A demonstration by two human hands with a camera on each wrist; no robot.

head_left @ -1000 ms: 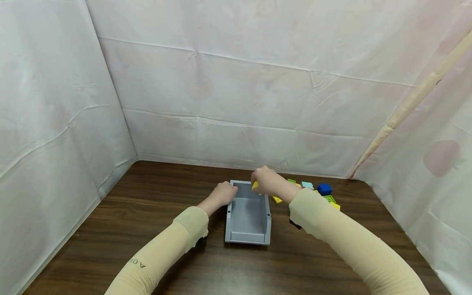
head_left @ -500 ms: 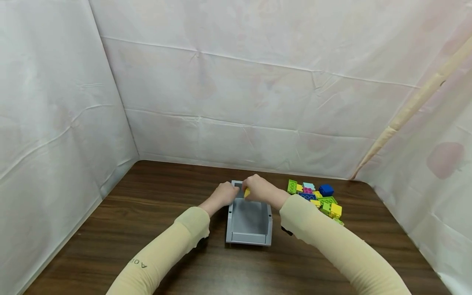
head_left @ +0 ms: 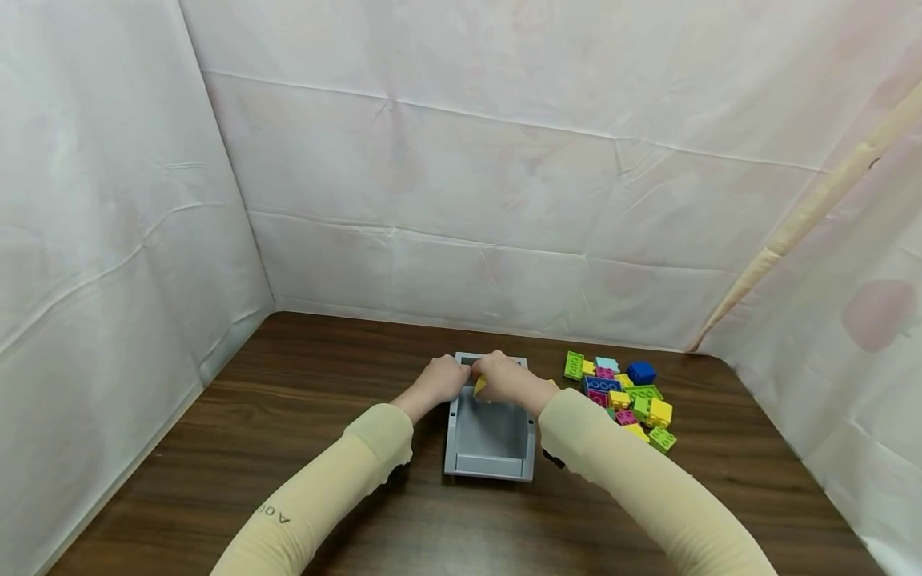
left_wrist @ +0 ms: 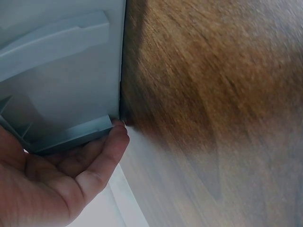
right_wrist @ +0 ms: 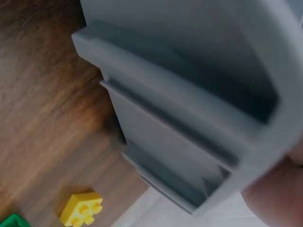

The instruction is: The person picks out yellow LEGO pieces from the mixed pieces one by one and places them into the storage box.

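Observation:
A grey plastic storage bin (head_left: pixel 490 466) stands on the table with its low front side facing me. My left hand (head_left: pixel 441 379) grips its far left corner; in the left wrist view the fingers of that hand (left_wrist: pixel 71 182) curl round the back edge of the bin (left_wrist: pixel 52 94). My right hand (head_left: pixel 504 379) is over the back part of the bin and pinches a yellow toy brick (head_left: pixel 479 388). In the right wrist view the bin's side wall (right_wrist: pixel 175 85) hides most of that hand (right_wrist: pixel 279 194) and the brick.
Right of the bin lies a loose pile of toy bricks, among them a dark blue brick (head_left: pixel 641 372), a lime green plate (head_left: pixel 573 366) and a yellow brick (head_left: pixel 659 413). Another yellow brick (right_wrist: pixel 81 208) lies nearer the bin. White cloth (head_left: pixel 403 200) hangs behind the table.
My right hand has moved left and lower into the bin with the yellow brick, uncovering more of the pile. The left hand keeps its grip on the bin's corner.

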